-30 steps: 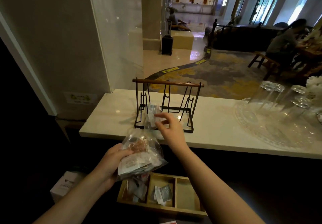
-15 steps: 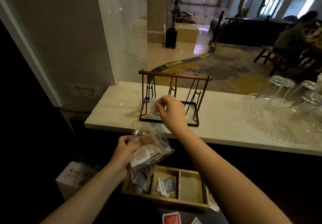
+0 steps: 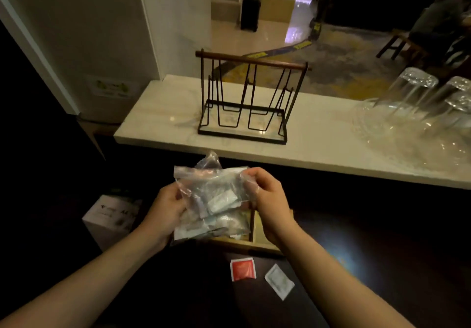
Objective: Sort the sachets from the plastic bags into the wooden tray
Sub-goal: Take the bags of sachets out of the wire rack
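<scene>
Both hands are up in front of the person, sharing 1 clear plastic bag (image 3: 212,197) that is bulging with sachets. The left hand (image 3: 165,213) is closed around the bag's lower left side, fingers curled under it. The right hand (image 3: 267,200) has its thumb and fingers pinched shut on the bag's upper right corner, near what looks like the mouth. I cannot tell whether the mouth is open; the film is crumpled there and catches the light.

The bag hangs directly over the wooden tray (image 3: 262,244), which sits low on the dark surface and is mostly hidden behind it. Only the near rim, 1 divider and part of a compartment show, so I cannot say how much is in the tray. Through the film I make out pale, whitish packets, heaped at all angles.

2 sachets lie loose on the dark surface in front of the tray, apart from it and from each other: a red sachet (image 3: 242,269) and a white sachet (image 3: 279,281) just to its right. Neither is in a compartment.

My reading is that the sorting is far from finished: this bag looks nearly full and the 2 strays also need a place. The likely step in hand is opening or re-gripping the bag to draw packets out.

Beyond, on the pale marble counter (image 3: 158,113), stand a wire rack (image 3: 248,98) with a wooden bar and some upturned glasses (image 3: 418,90).
</scene>
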Demonstrator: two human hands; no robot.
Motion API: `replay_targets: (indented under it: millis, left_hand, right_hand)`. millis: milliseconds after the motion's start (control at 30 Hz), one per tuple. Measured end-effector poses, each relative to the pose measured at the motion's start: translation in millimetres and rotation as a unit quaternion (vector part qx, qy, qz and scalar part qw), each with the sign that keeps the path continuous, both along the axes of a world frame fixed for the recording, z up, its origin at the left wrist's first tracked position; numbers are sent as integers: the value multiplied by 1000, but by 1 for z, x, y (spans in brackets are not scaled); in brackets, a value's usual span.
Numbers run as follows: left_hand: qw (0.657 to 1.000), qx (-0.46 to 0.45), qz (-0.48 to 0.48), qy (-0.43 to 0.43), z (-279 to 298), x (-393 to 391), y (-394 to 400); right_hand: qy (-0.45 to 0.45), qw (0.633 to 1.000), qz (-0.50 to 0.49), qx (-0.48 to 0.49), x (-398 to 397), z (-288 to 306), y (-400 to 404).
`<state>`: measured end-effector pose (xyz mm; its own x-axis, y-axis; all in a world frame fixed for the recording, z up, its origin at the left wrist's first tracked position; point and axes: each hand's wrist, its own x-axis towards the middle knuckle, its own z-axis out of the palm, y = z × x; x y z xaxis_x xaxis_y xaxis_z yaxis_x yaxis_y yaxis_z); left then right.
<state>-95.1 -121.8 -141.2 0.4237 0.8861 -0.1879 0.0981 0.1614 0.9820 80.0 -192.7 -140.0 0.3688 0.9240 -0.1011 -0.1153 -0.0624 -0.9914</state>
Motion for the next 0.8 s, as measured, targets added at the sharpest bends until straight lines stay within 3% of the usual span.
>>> replay_targets:
  millis: [100,267,367,533,667,800]
  left_hand:
    - [999,12,2,46,-24,-9,-16]
    - [997,-54,-6,53,-79,-21,-36]
    - [995,-68,3,74,-108,-23,-51]
    - [989,-83,3,119,-145,-18,-60]
    - [967,35,12,251,-160,-5,-58]
    - [931,113,-3,347,-166,14,-68]
  right_hand:
    - [25,998,-8,-53,-10,-33,-16]
    - [5,987,-30,-155,-21,-94,-38]
    - [47,974,-46,-215,-26,-120,-50]
    - [83,959,-101,-253,-29,-148,-62]
    - [150,941,-128,-273,-23,-166,-66]
    - [150,940,-130,-277,-8,-166,-71]
